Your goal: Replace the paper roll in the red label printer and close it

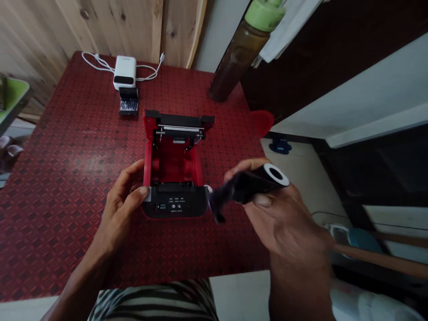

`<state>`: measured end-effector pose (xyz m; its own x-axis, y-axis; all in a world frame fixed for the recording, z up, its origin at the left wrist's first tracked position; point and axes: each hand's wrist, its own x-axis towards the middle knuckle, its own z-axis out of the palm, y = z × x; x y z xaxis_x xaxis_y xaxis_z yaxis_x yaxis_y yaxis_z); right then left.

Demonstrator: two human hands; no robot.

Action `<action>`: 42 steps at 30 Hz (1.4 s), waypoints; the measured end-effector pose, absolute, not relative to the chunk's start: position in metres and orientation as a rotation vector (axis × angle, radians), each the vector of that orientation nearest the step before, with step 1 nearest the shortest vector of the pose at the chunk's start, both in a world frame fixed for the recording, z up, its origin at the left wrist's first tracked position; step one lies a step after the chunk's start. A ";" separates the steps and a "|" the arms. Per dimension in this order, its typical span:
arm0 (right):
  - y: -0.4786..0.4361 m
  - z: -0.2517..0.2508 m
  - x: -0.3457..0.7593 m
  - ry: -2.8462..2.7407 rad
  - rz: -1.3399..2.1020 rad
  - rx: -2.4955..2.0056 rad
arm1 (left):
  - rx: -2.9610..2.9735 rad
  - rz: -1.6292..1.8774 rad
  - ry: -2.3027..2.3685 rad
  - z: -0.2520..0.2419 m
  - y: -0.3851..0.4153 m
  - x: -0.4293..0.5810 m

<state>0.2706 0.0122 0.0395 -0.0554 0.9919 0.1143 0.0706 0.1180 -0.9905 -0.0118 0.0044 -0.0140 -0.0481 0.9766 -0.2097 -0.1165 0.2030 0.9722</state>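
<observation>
A small red and black label printer (pixel 175 200) sits on the table with its lid raised, and its red inner bay shows no roll. My left hand (pixel 122 200) grips the printer's front left corner, thumb on top and fingers along the side. To the right of the printer, my right hand (pixel 267 205) holds up a black roll (pixel 256 180) with a white-rimmed hollow core facing right. A loose dark strip, blurred by motion, trails from the roll towards the printer's right edge; whether it touches the printer I cannot tell.
On the red patterned table (pixel 83 178), a white power bank (pixel 125 71) with white cables lies at the back left, a crumpled black piece (pixel 129 101) just before it. A tall brown bottle (pixel 237 58) with a green cap stands at the back right. A red stool (pixel 262 122) is beyond the right edge.
</observation>
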 end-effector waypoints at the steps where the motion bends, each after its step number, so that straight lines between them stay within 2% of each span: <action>1: 0.011 0.043 0.267 -1.366 1.151 -1.167 | 0.953 1.145 1.260 -0.013 0.004 -0.012; 7: 0.008 0.075 0.251 -1.792 1.042 -1.410 | 0.997 1.130 1.243 -0.015 0.005 -0.013; 10: 0.022 0.084 0.241 -2.012 0.873 -1.411 | 0.978 1.120 1.245 -0.016 0.006 -0.013; 15: 0.054 0.070 0.214 -2.282 0.567 -1.330 | 0.940 1.112 1.262 -0.013 0.004 -0.013; 21: 0.068 0.051 0.184 -2.505 0.266 -1.569 | 0.891 1.127 1.193 -0.008 0.003 -0.012; 25: 0.065 0.060 0.180 -2.601 0.111 -1.404 | 0.878 1.123 1.194 -0.005 0.005 -0.011; 28: 0.059 0.078 0.192 -2.483 0.173 -1.266 | 0.869 1.107 1.200 -0.004 0.005 -0.011; 35: 0.067 0.115 0.244 -2.410 0.717 -1.060 | 0.836 1.102 1.225 -0.005 0.002 -0.010; 38: 0.074 0.105 0.236 -2.511 0.711 -1.153 | 0.866 1.112 1.215 -0.006 0.003 -0.011; 42: 0.075 0.083 0.199 -2.606 0.544 -1.503 | 0.913 1.130 1.205 -0.006 0.004 -0.011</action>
<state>0.1986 0.0752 0.0832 -0.5142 0.8515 -0.1026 0.8216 0.4546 -0.3441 -0.0114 0.0044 -0.0064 -0.0049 0.9739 -0.2268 -0.1641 0.2229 0.9609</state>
